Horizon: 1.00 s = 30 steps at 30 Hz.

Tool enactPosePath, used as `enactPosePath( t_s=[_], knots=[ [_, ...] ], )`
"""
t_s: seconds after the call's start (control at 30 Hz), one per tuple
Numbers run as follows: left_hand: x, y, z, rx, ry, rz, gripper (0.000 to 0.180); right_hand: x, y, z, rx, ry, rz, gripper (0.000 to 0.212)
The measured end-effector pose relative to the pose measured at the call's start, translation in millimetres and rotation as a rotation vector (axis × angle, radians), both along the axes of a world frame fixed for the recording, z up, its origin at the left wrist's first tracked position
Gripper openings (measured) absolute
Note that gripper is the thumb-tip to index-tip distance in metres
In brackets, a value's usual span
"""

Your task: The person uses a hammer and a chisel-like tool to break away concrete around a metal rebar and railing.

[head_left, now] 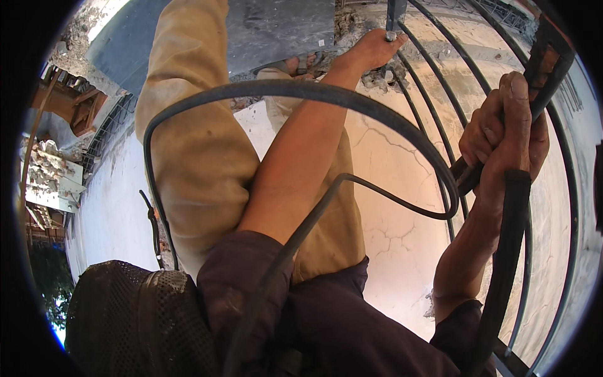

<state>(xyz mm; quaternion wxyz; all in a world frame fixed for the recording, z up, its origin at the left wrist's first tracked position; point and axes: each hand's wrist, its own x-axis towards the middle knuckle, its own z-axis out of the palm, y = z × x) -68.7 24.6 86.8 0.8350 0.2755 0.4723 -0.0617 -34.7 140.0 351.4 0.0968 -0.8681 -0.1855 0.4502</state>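
My left arm reaches forward over my knees. At its end, my left hand is closed at the lower end of a dark metal post, beside the curved bars of a black metal grille. On the right, my right hand is raised, its fingers wrapped round a dark bar-like thing. That dark bar-like thing has a slotted upper end with reddish brown showing through; its lower end sticks out under my fingers. A thin black cable loops across in front of my left arm. A black strap-like band runs down by my right wrist.
Below me is a pale, cracked wall surface. A dark grey sheet lies beyond my knees, near broken masonry. At lower left is a black mesh item. Rubble and brown timber show further left.
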Motion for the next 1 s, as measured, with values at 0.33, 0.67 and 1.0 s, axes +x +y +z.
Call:
enactPosePath(
  t_s=[0.33, 0.67, 1.0],
  knots=[
    [23, -34, -51, 0.069, 0.076, 0.022, 0.093, 16, -17, -36, -0.494, 0.028, 0.16, 0.031],
    [26, -54, -40, -0.021, -0.185, 0.055, 0.072, 51, -65, -62, -0.714, 0.054, 0.356, 0.031],
    [10, -79, -92, 0.161, 0.287, 0.266, 0.084, 19, -11, -22, -0.17, -0.051, 0.032, 0.033]
  ],
)
